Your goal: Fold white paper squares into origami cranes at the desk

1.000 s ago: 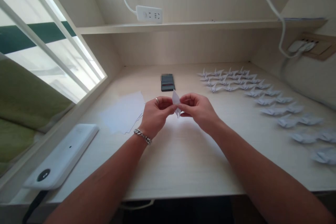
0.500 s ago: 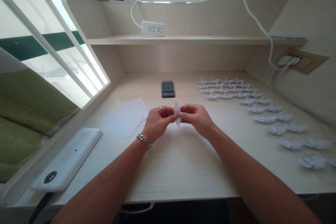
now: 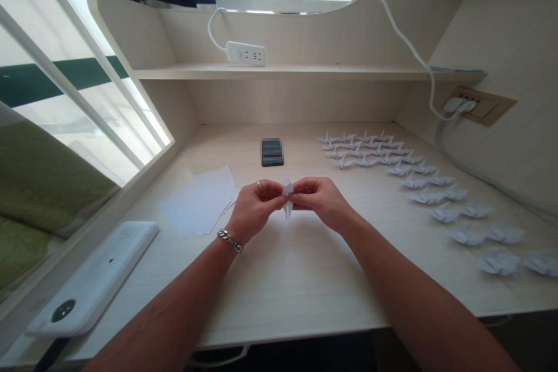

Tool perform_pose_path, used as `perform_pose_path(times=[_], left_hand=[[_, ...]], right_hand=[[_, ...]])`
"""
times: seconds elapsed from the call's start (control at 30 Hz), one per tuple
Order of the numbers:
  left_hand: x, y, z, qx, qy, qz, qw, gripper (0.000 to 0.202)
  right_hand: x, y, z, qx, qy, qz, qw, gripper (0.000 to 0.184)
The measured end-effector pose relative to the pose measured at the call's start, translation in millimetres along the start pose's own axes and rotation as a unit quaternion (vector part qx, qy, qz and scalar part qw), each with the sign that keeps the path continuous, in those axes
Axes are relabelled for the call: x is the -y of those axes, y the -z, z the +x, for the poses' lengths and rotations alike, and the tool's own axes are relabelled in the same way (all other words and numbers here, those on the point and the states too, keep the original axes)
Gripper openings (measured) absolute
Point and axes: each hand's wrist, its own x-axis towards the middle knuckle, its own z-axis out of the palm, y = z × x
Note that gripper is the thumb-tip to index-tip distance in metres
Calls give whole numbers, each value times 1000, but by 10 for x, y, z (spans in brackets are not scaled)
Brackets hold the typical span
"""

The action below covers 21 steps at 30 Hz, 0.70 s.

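Note:
My left hand (image 3: 253, 209) and my right hand (image 3: 320, 200) meet above the middle of the pale wooden desk (image 3: 296, 279). Both pinch a small folded piece of white paper (image 3: 287, 195) held upright between the fingertips. The left wrist wears a silver chain bracelet, and a ring sits on one left finger. A loose stack of white paper sheets (image 3: 198, 201) lies on the desk just left of my left hand.
Several folded white paper cranes (image 3: 405, 177) lie in rows along the right of the desk. A dark phone (image 3: 272, 151) rests at the back centre. A white flat device (image 3: 93, 276) lies at the front left. A power strip (image 3: 245, 53) sits on the shelf, its cable running to a wall socket (image 3: 473, 106).
The view tilted up and shifted slightly. The upper tip of the folded paper now stands lower between the fingers. Both hands keep their pinch.

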Motion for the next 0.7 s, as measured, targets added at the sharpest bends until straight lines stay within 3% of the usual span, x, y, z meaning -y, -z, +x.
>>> perform_pose_path(times=[0.4, 0.7], left_hand=[[12, 53, -3, 25, -2, -38, 999, 13], [-46, 49, -19, 28, -17, 19, 999, 8]], right_hand=[[3, 3, -17, 14, 12, 42, 999, 20], [53, 12, -38, 35, -4, 47, 998, 13]])
